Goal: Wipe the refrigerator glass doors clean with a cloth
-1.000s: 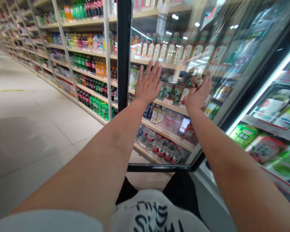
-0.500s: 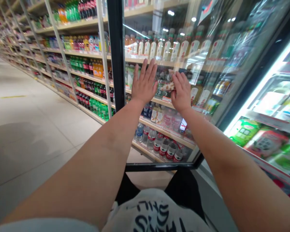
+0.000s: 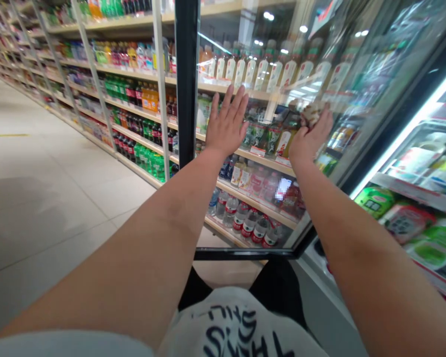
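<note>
An open glass cooler door [image 3: 282, 208] with a black frame [image 3: 187, 79] stands in front of me. My left hand [image 3: 226, 124] lies flat on the glass near the frame, fingers spread and holding nothing. My right hand [image 3: 310, 136] presses a crumpled, light brownish cloth [image 3: 312, 113] against the glass further right. Drink bottles on store shelves show through the pane.
Long shelves of bottled drinks [image 3: 134, 99] run down the left along a tiled aisle floor [image 3: 40, 188]. The lit cooler interior [image 3: 416, 198] with green and red packaged goods is on the right. My white printed shirt [image 3: 238, 327] fills the bottom.
My right hand with the cloth swept left across the glass towards my left hand, then back right and slightly up. My left hand stayed flat on the pane.
</note>
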The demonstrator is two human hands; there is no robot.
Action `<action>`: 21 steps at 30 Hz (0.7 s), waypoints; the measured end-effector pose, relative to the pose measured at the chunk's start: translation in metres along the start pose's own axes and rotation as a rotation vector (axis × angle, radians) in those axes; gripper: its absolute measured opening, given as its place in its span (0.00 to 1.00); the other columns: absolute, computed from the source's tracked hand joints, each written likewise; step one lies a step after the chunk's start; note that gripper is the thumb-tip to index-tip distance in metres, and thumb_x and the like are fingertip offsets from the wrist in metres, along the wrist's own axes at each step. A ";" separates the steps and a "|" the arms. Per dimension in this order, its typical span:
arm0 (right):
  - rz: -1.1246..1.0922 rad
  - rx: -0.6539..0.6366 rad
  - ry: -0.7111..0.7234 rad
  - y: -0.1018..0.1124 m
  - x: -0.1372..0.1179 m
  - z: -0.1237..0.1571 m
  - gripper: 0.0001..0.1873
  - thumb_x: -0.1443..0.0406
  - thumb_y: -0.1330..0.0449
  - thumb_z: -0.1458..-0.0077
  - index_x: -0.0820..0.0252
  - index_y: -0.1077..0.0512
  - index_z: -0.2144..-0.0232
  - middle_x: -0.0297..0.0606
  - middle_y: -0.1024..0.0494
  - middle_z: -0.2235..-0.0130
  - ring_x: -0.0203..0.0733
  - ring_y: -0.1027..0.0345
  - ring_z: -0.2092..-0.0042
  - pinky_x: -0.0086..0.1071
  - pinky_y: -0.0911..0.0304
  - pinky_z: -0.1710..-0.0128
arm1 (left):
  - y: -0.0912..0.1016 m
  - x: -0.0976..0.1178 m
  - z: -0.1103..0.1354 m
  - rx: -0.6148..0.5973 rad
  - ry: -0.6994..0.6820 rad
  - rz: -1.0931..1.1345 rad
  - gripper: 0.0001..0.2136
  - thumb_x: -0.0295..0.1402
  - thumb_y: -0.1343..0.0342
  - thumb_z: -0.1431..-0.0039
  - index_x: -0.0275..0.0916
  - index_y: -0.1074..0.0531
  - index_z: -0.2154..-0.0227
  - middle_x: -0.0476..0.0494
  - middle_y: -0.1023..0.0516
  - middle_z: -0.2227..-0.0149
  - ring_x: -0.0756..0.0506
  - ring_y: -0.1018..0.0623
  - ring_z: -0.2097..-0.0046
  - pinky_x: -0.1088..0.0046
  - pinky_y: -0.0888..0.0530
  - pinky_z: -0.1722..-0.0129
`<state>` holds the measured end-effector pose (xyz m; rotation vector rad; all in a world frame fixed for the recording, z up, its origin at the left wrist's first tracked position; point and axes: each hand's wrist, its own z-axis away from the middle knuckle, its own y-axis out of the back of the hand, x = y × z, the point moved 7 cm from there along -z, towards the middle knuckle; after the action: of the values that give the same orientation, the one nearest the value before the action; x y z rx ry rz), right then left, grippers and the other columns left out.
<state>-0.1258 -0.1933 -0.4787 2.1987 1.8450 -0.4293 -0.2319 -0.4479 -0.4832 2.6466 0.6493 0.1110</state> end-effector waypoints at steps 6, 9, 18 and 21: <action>-0.067 -0.230 0.414 -0.017 -0.078 0.040 0.37 0.64 0.54 0.37 0.51 0.48 0.26 0.32 0.46 0.25 0.49 0.64 0.22 0.56 0.60 0.23 | -0.001 -0.002 0.000 -0.024 0.008 0.000 0.33 0.39 0.60 0.28 0.40 0.55 0.23 0.59 0.63 0.24 0.43 0.67 0.24 0.51 0.71 0.23; -0.055 -0.390 0.664 -0.018 -0.104 0.058 0.38 0.65 0.52 0.40 0.56 0.46 0.27 0.37 0.45 0.25 0.50 0.60 0.23 0.57 0.58 0.24 | 0.000 -0.003 0.000 -0.030 0.021 -0.019 0.33 0.39 0.60 0.28 0.41 0.55 0.23 0.59 0.64 0.24 0.45 0.68 0.24 0.55 0.73 0.24; -0.040 -0.359 0.414 0.025 -0.037 -0.003 0.34 0.63 0.50 0.36 0.54 0.42 0.29 0.41 0.40 0.27 0.52 0.60 0.23 0.61 0.59 0.25 | -0.002 -0.002 0.000 -0.065 0.036 -0.030 0.40 0.43 0.58 0.38 0.45 0.57 0.23 0.70 0.58 0.25 0.49 0.77 0.25 0.51 0.65 0.22; -0.062 -0.387 0.406 0.038 -0.026 -0.017 0.31 0.62 0.51 0.34 0.55 0.40 0.30 0.44 0.38 0.29 0.53 0.61 0.23 0.63 0.59 0.25 | -0.001 -0.002 0.000 -0.035 0.021 0.006 0.38 0.41 0.58 0.34 0.39 0.55 0.23 0.60 0.58 0.24 0.45 0.70 0.24 0.51 0.70 0.23</action>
<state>-0.0911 -0.2180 -0.4535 2.0656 1.9823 0.3675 -0.2336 -0.4479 -0.4833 2.6173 0.6402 0.1503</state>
